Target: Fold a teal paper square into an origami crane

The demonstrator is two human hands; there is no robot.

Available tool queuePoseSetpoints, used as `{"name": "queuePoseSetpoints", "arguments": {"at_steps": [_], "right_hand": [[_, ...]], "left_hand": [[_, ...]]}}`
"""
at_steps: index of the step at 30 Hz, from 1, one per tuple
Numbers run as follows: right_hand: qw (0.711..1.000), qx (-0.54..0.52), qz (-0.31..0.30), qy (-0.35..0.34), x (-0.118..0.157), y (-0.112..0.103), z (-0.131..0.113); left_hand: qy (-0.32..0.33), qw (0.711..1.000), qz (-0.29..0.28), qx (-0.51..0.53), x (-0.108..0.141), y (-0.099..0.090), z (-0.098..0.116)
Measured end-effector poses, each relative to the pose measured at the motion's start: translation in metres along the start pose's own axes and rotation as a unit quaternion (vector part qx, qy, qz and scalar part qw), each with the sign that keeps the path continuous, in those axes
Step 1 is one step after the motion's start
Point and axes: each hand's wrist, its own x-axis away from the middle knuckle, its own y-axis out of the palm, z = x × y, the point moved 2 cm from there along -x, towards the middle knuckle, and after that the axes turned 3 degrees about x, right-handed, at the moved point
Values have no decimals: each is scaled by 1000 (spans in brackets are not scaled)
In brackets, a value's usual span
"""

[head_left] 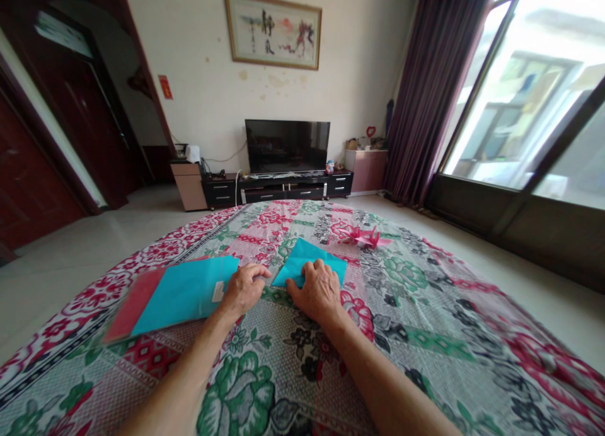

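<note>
A bright blue sheet of paper (299, 257) lies on the tablecloth in front of me, with a pointed corner at the top and what looks like a folded edge. My right hand (317, 290) presses down on its lower part with bent fingers, which hide some of the sheet. To the left of it, my left hand (244, 290) holds nothing that I can see. Its fingers are loosely bent and apart, beside the right edge of a clear packet of blue and red paper (186, 291). A white label (218, 292) shows on that packet.
Pink folded paper figures (367, 237) stand toward the back right of the round table, on its floral tablecloth (401, 335). Beyond the table are a television (288, 146) on a low black cabinet (265, 188), a purple curtain (432, 89) and a large window (524, 102).
</note>
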Motion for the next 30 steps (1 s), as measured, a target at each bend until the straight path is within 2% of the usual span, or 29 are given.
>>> {"name": "queuePoseSetpoints", "arguments": {"at_steps": [4, 12, 18, 30], "right_hand": [[1000, 4, -3, 1, 0, -1, -1], [1000, 5, -16, 7, -1, -2, -3], [1000, 3, -11, 2, -1, -2, -2], [1000, -10, -10, 5, 0, -2, 1]], "left_hand": [[21, 1000, -10, 10, -1, -2, 1], [46, 995, 24, -82, 0, 8, 11], [26, 990, 43, -129, -1, 13, 16], [-14, 986, 41, -163, 0, 19, 16]]}}
